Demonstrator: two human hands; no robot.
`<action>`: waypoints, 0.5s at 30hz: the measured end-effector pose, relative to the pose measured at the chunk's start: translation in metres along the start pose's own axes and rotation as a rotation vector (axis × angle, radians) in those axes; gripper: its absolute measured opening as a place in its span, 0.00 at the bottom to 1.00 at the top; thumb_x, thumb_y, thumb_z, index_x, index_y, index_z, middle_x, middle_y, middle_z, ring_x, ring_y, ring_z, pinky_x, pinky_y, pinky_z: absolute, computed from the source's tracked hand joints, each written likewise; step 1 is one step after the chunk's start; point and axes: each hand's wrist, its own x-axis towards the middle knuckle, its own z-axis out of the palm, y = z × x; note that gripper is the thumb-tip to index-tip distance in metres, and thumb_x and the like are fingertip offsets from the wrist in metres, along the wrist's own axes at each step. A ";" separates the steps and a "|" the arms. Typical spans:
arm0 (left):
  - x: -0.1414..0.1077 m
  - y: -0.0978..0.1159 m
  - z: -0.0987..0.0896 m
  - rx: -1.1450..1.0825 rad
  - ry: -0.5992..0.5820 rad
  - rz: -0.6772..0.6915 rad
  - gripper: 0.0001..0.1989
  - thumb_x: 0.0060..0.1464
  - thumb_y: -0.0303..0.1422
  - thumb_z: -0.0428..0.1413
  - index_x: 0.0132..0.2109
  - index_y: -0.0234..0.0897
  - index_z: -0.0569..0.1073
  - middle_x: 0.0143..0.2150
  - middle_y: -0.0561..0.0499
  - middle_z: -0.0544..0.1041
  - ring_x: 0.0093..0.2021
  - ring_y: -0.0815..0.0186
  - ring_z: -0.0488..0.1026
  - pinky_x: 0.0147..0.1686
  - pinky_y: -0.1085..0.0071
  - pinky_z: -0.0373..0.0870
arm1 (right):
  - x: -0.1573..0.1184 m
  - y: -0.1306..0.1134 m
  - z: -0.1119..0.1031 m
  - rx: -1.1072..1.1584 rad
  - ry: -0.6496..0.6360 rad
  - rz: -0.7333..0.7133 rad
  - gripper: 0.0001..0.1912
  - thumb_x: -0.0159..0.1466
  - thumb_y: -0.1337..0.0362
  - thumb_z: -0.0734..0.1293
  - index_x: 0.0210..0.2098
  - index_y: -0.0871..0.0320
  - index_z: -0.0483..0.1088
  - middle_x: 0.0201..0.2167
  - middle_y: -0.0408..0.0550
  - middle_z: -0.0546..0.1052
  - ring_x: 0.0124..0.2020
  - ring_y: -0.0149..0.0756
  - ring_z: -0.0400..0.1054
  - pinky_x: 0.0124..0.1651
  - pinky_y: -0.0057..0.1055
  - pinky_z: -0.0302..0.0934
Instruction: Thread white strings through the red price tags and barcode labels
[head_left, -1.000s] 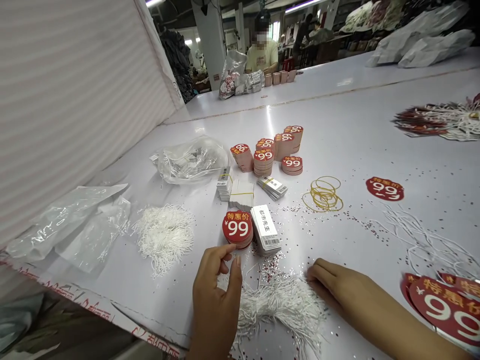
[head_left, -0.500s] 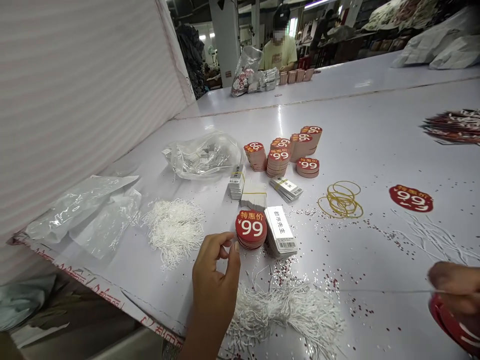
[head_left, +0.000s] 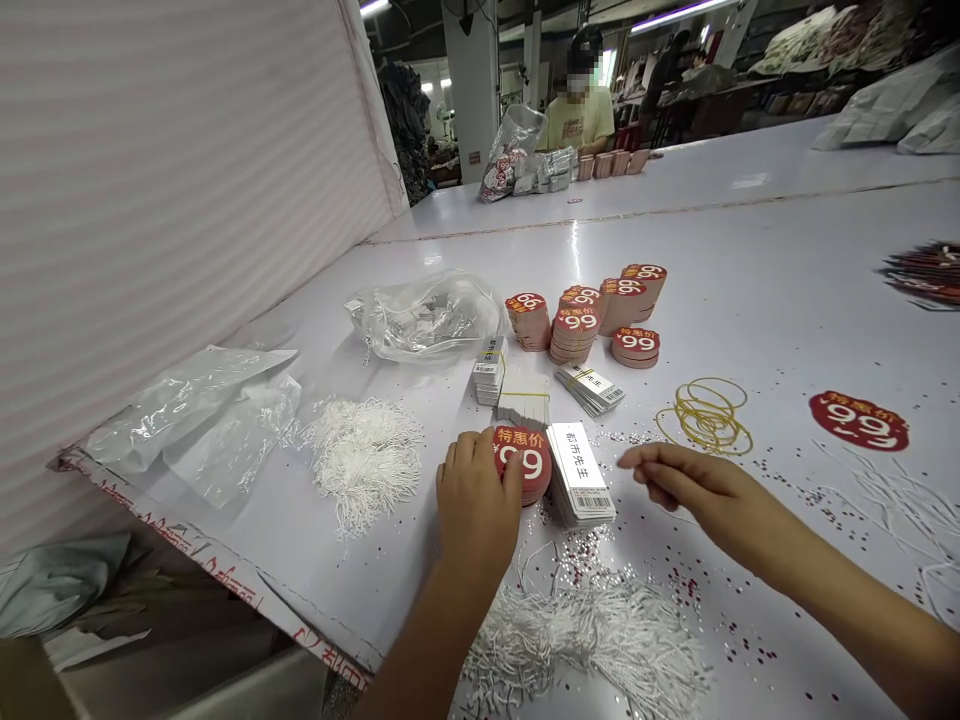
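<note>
My left hand [head_left: 478, 495] rests against the left side of a stack of round red "99" tags [head_left: 531, 468], its fingers curled and the thumb on the top tag. Right beside that stack lies a pile of white barcode tags [head_left: 576, 465]. To the right of this pile my right hand [head_left: 679, 482] hovers over the table, fingertips pinched together and pointing left; anything between them is too small to make out. A bundle of white strings [head_left: 585, 635] lies in front of both piles, and another heap of white strings [head_left: 364, 460] is left of my left hand.
More red tag stacks [head_left: 574, 335], banded white tags [head_left: 523, 400], a clear plastic bag [head_left: 427, 315] and yellow rubber bands [head_left: 705, 415] lie farther back. Loose red tags [head_left: 859, 420] are on the right. A person [head_left: 579, 115] is across the table [head_left: 750, 260].
My right hand has come in from the far right to beside the white tags, without the red tags there. My left hand has closed in on the round stack. The view has shifted slightly.
</note>
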 end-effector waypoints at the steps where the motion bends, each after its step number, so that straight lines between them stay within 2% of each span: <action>1: -0.001 0.001 0.001 0.012 0.016 0.004 0.15 0.65 0.32 0.50 0.55 0.32 0.73 0.50 0.38 0.75 0.51 0.48 0.71 0.50 0.50 0.68 | 0.005 -0.004 0.005 -0.008 -0.022 0.014 0.20 0.65 0.46 0.59 0.32 0.53 0.73 0.24 0.45 0.73 0.24 0.37 0.67 0.27 0.33 0.64; 5: -0.005 0.001 0.006 0.038 0.164 0.066 0.14 0.64 0.29 0.52 0.55 0.33 0.72 0.51 0.38 0.75 0.50 0.49 0.71 0.48 0.50 0.67 | 0.023 -0.010 0.019 -0.034 -0.076 0.052 0.24 0.62 0.40 0.65 0.24 0.53 0.65 0.20 0.40 0.66 0.22 0.34 0.59 0.25 0.30 0.51; 8: -0.006 0.001 0.005 -0.160 0.236 0.082 0.11 0.63 0.29 0.53 0.51 0.36 0.73 0.45 0.43 0.77 0.47 0.54 0.73 0.47 0.54 0.68 | 0.031 -0.007 0.025 -0.009 -0.147 0.064 0.24 0.60 0.39 0.66 0.24 0.53 0.64 0.19 0.39 0.65 0.22 0.33 0.56 0.26 0.30 0.50; 12: -0.011 0.007 -0.009 -0.656 0.095 -0.030 0.06 0.64 0.33 0.54 0.45 0.37 0.73 0.38 0.48 0.79 0.37 0.63 0.75 0.40 0.64 0.72 | 0.035 -0.002 0.024 0.011 -0.219 0.075 0.26 0.61 0.38 0.62 0.21 0.52 0.60 0.17 0.36 0.58 0.19 0.30 0.51 0.24 0.29 0.47; 15: -0.020 0.016 -0.017 -0.997 -0.027 -0.157 0.08 0.62 0.37 0.57 0.42 0.36 0.74 0.37 0.48 0.80 0.36 0.64 0.76 0.40 0.66 0.74 | 0.031 -0.008 0.017 -0.035 -0.164 0.074 0.27 0.61 0.39 0.62 0.20 0.52 0.57 0.17 0.37 0.56 0.20 0.31 0.51 0.24 0.30 0.47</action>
